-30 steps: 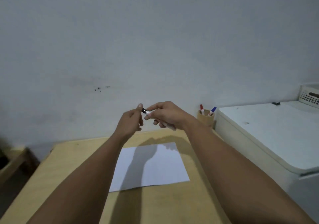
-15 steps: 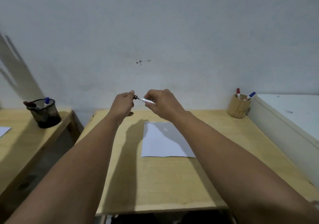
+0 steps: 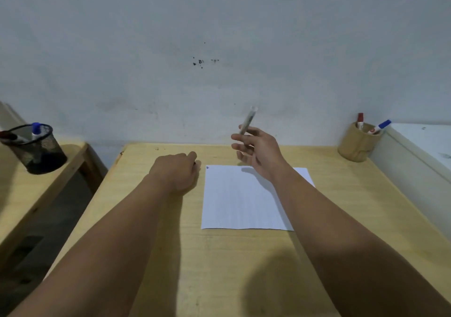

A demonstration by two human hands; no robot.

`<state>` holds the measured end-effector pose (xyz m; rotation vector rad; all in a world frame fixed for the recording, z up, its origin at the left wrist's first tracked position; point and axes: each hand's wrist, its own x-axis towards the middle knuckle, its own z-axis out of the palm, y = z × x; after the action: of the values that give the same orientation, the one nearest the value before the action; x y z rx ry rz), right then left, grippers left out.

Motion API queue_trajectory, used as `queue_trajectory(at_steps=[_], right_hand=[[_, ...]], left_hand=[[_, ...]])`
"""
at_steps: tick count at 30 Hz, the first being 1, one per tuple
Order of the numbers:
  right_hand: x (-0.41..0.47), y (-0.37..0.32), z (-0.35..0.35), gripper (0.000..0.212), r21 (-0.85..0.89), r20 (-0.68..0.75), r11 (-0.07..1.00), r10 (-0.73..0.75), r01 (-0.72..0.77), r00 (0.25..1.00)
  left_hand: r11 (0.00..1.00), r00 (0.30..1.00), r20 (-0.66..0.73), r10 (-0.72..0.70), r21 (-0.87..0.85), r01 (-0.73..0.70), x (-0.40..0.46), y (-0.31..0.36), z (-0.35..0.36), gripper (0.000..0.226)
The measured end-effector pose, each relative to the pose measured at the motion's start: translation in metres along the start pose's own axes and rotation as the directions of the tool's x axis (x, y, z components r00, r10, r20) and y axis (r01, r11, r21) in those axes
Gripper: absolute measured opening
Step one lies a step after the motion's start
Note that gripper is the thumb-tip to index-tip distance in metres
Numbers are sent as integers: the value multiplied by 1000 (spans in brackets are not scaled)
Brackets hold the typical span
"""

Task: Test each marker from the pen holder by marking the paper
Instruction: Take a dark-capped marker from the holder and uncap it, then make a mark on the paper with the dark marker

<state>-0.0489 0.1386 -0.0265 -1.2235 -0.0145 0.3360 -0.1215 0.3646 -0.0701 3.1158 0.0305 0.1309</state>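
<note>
A white sheet of paper [image 3: 244, 202] lies on the wooden table [image 3: 244, 268], with a small dark mark at its top left corner. My right hand [image 3: 258, 153] is raised over the paper's far edge and holds a white marker [image 3: 248, 121] that points up, blurred. My left hand [image 3: 179, 170] rests as a fist on the table just left of the paper, with a small dark cap [image 3: 195, 163] showing at its fingertips. A tan pen holder [image 3: 357, 145] at the table's far right corner holds a red-capped marker [image 3: 360, 120] and a blue-capped marker [image 3: 380, 126].
A black mesh cup [image 3: 39, 153] with markers stands on a second wooden table at the left, across a gap. A white cabinet top [image 3: 424, 143] borders the table on the right. A grey wall runs close behind.
My hands, joined at the marker's dark end before, have separated. The left hand dropped to the table beside the paper; the right hand swung the marker upright. The view tilted down.
</note>
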Motion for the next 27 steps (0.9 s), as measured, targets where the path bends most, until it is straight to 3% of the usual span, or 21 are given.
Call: queue_trajectory(at_steps=[4, 6, 9, 11, 13, 18, 27], right_hand=[[6, 8, 0, 8, -87, -71, 996, -33, 27, 997], [6, 10, 2, 23, -139, -133, 990, -50, 32, 990], [2, 16, 7, 32, -229, -194, 971, -114, 68, 974], [-2, 21, 12, 19, -249, -193, 966, -114, 64, 974], [-8, 27, 17, 15, -282, -162, 958, -98, 49, 982], [-17, 51, 22, 17, -337, -119, 941, -84, 39, 989], [-21, 65, 15, 21, -338, -75, 937, -124, 91, 989]], left_hand=[[1000, 1000, 11, -1, -19, 1, 0, -3, 0, 27], [997, 999, -1, -51, -54, 50, -3, -4, 1, 36], [973, 975, -171, -145, -206, 109, -20, 1, 0, 44], [962, 938, -324, -126, -272, 35, -38, 8, 0, 41], [961, 915, -403, -21, -259, -92, -54, 12, 5, 40], [952, 943, -297, 150, -215, -219, -80, 9, 23, 52], [951, 974, -217, 70, -280, -131, -96, 15, 23, 69]])
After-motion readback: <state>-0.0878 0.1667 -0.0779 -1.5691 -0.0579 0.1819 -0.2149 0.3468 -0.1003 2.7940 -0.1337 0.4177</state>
